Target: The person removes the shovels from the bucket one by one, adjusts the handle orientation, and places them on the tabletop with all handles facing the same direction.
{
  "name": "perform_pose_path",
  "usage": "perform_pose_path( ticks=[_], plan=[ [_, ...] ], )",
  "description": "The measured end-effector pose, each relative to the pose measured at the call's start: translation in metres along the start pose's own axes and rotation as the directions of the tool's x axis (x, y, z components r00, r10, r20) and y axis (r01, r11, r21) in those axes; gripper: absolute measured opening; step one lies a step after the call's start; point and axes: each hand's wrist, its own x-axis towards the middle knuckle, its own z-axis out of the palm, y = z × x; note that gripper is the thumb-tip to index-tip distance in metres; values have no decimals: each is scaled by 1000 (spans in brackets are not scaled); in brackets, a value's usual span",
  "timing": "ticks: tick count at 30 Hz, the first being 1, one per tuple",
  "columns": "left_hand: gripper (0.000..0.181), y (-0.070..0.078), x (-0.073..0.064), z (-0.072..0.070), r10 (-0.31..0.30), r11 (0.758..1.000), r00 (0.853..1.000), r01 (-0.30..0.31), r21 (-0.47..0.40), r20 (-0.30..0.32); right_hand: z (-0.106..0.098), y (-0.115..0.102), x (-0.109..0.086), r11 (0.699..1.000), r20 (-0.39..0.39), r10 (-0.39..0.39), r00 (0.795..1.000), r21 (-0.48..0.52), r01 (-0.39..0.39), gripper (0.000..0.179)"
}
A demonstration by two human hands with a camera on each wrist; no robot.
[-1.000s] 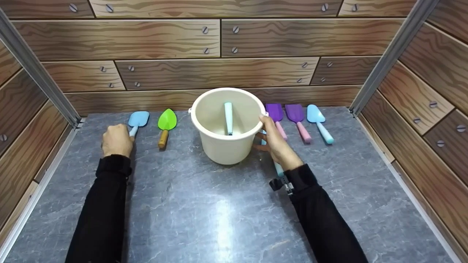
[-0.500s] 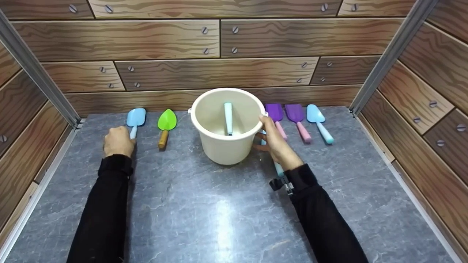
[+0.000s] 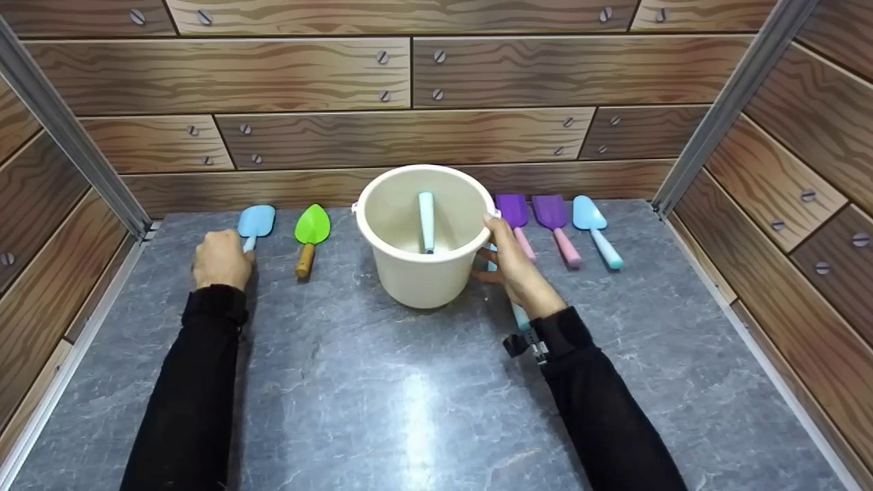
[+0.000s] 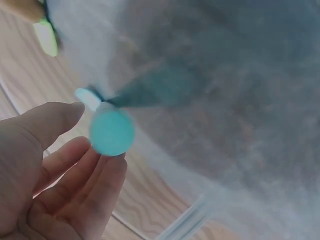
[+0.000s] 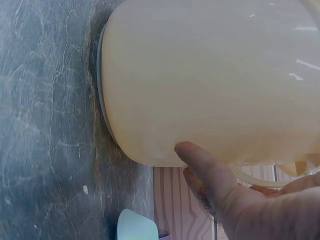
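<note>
My left hand (image 3: 222, 260) grips the handle of a light blue toy shovel (image 3: 256, 220) at the back left. In the left wrist view, the thumb and fingertips are around its turquoise handle end (image 4: 112, 132), and its blade is mostly hidden behind. A cream bucket (image 3: 417, 279) stands in the middle, with a pale turquoise handle (image 3: 427, 221) leaning inside. My right hand (image 3: 517, 269) rests against the bucket's right side, thumb at the rim, other fingers along the outer wall. In the right wrist view, one fairly straight finger (image 5: 205, 167) touches the wall.
A green trowel (image 3: 312, 224) lies between shovel and bucket. Under my right hand lies another blue-handled tool (image 3: 520, 316), partly hidden. Two purple shovels (image 3: 550, 211) with pink handles and a blue trowel (image 3: 589, 213) lie at the back right. Wood-patterned walls (image 3: 409, 136) border the grey table (image 3: 327, 409).
The left hand and the shovel in it have shifted slightly right, with the blade dipping a little back toward me at the end. The right hand and bucket have not moved.
</note>
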Motion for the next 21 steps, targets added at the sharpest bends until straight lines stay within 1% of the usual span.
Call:
perform_pose_path(
  ticks=[3, 8, 10, 14, 21],
  plan=[
    [29, 8, 1, -7, 18, 1000, 1000, -18, -4, -24, -1, 0, 0, 1000, 2, 0, 1000, -5, 0, 82],
    [45, 25, 3, -19, 35, 999, 998, -36, -1, -46, -1, 1, 1, 1000, -2, 5, 1000, -9, -5, 82],
    [48, 32, 4, -24, 41, 999, 997, -42, -10, -64, -1, 1, 1, 1000, -2, 4, 1000, -8, -5, 82],
    [47, 46, 3, -31, 55, 998, 992, -59, -27, -111, 0, 1, 2, 1000, 1, 2, 1000, -9, -2, 82],
    [42, 74, 1, -44, 108, 992, 975, -119, -47, -194, -1, 0, 2, 1000, -4, 0, 1000, -4, 0, 82]
  ],
)
